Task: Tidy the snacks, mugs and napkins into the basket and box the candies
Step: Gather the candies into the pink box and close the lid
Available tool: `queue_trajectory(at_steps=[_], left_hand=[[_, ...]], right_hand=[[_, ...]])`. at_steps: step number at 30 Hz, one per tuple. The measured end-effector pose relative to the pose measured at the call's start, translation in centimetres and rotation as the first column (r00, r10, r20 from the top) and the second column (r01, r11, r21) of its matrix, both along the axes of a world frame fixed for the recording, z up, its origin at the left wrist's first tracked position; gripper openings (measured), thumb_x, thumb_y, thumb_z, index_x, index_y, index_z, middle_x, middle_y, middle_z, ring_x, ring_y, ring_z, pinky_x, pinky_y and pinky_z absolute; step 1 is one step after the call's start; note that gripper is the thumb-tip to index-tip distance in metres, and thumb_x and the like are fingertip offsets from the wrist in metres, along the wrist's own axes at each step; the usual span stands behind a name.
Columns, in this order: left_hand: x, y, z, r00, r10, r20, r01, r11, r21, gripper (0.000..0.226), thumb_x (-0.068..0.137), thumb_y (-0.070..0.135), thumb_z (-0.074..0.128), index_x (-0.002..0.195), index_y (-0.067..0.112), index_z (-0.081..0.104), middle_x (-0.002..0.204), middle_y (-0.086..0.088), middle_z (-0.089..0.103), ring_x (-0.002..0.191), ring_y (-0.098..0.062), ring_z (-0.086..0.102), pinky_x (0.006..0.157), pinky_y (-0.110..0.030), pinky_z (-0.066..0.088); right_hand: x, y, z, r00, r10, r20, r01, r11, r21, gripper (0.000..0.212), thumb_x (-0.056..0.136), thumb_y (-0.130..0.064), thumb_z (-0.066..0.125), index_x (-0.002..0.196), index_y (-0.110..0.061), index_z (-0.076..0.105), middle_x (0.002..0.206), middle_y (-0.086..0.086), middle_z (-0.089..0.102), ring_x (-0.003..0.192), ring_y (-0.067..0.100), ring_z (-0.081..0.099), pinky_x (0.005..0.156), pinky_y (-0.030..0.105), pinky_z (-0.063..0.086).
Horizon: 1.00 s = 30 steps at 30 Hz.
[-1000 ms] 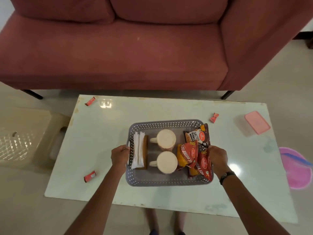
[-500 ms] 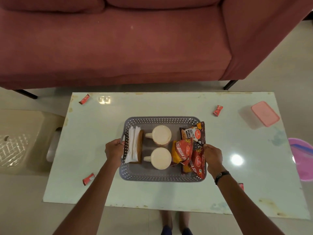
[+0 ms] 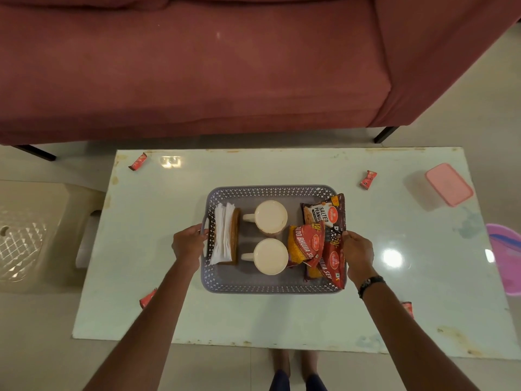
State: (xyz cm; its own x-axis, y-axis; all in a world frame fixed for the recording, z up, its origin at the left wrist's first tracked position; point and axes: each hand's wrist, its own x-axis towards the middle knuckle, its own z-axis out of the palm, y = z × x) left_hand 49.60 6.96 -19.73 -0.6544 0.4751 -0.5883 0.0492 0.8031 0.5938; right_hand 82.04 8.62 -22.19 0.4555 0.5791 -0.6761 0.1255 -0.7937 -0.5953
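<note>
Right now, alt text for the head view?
Both hands, left hand and right hand, grip the sides of a grey basket holding two mugs, napkins and snack packets on a pale table. Red candies and a pink box lie outside it.

One head cam only, worn by a standing person, looking fwd and steeply down, wide-angle w/ bent edges. Table (image 3: 282, 320) fills the mid frame at arm's reach, basket (image 3: 270, 191) near centre, sofa (image 3: 197, 66) across the top, own feet (image 3: 296, 371) at bottom edge. No 2nd view to overlap.
</note>
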Motion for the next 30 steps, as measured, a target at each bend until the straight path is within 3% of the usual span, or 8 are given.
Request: queue_trajectory(at_steps=[4,9,12,15,17,22,27,30], left_hand=[[-0.4,-0.1,-0.2,1.0,-0.031,0.002,0.031,1.0,0.0,0.026,0.081,0.009,0.068,0.106,0.01,0.071,0.099,-0.015,0.073,0.079,-0.023,0.063,0.086,-0.038,0.055],[0.8,-0.5,0.6,0.986,-0.121,-0.115,0.123,0.992,0.005,0.033,0.087,0.005,0.049,0.116,0.01,0.064,0.118,-0.015,0.067,0.108,-0.031,0.06,0.093,-0.038,0.049],[2.7,-0.8,1.4,0.949,-0.164,-0.269,0.203,0.971,0.124,0.038,0.087,-0.002,0.046,0.124,0.003,0.056,0.129,-0.018,0.057,0.121,-0.033,0.052,0.103,-0.046,0.042],[5.6,-0.5,2.7,0.893,-0.236,-0.383,0.341,0.91,0.235,0.034,0.087,-0.003,0.048,0.119,0.003,0.057,0.122,-0.016,0.06,0.115,-0.031,0.053,0.098,-0.04,0.045],[8.4,0.2,3.7,0.872,-0.281,-0.401,0.418,0.853,0.312,0.028,0.088,-0.001,0.049,0.113,0.004,0.06,0.114,-0.013,0.064,0.108,-0.028,0.057,0.09,-0.033,0.046],[17.5,1.9,5.4,0.843,-0.457,-0.284,0.537,0.747,0.392,0.03,0.09,0.002,0.049,0.118,0.012,0.055,0.12,-0.004,0.06,0.113,-0.017,0.053,0.095,-0.036,0.048],[26.9,4.3,5.8,0.806,-0.586,-0.086,0.556,0.699,0.45,0.029,0.091,0.003,0.047,0.118,0.012,0.053,0.12,-0.002,0.061,0.105,-0.013,0.058,0.088,-0.015,0.046],[32.4,5.6,5.1,0.751,-0.653,0.1,0.559,0.709,0.431,0.034,0.091,0.004,0.048,0.124,0.012,0.049,0.126,-0.004,0.059,0.109,-0.017,0.058,0.093,-0.027,0.047]], right_hand=[[0.0,-0.2,0.2,1.0,0.01,0.002,-0.01,1.0,0.024,0.029,0.097,-0.027,0.045,0.101,-0.012,0.069,0.098,0.013,0.073,0.076,0.024,0.066,0.072,0.03,0.049],[-0.1,-0.7,0.9,0.996,0.073,0.048,-0.076,0.996,0.046,0.032,0.097,-0.028,0.043,0.116,-0.01,0.063,0.11,0.013,0.07,0.089,0.026,0.067,0.082,0.035,0.053],[-0.4,-1.0,1.6,0.991,0.066,0.115,-0.081,0.989,0.126,0.035,0.097,-0.026,0.045,0.126,-0.009,0.054,0.129,0.014,0.058,0.109,0.03,0.061,0.095,0.044,0.05],[-0.3,-1.5,2.5,0.974,0.07,0.215,-0.124,0.96,0.25,0.034,0.097,-0.021,0.048,0.127,-0.008,0.05,0.134,0.014,0.05,0.115,0.028,0.056,0.093,0.036,0.046],[0.2,-1.5,3.1,0.96,0.087,0.266,-0.171,0.936,0.309,0.031,0.096,-0.016,0.049,0.126,-0.006,0.051,0.133,0.015,0.051,0.114,0.028,0.057,0.094,0.04,0.047],[3.3,-0.2,4.2,0.939,0.114,0.324,-0.247,0.88,0.406,0.031,0.096,-0.012,0.048,0.126,-0.01,0.051,0.13,0.011,0.052,0.109,0.024,0.058,0.087,0.035,0.05],[9.7,2.1,4.4,0.897,0.153,0.416,-0.346,0.828,0.442,0.032,0.093,-0.007,0.049,0.125,-0.007,0.052,0.126,0.013,0.051,0.11,0.027,0.056,0.089,0.03,0.044],[14.7,4.2,4.0,0.815,0.215,0.538,-0.46,0.806,0.373,0.037,0.091,-0.006,0.052,0.128,-0.004,0.048,0.131,0.017,0.049,0.119,0.034,0.048,0.1,0.04,0.041]])
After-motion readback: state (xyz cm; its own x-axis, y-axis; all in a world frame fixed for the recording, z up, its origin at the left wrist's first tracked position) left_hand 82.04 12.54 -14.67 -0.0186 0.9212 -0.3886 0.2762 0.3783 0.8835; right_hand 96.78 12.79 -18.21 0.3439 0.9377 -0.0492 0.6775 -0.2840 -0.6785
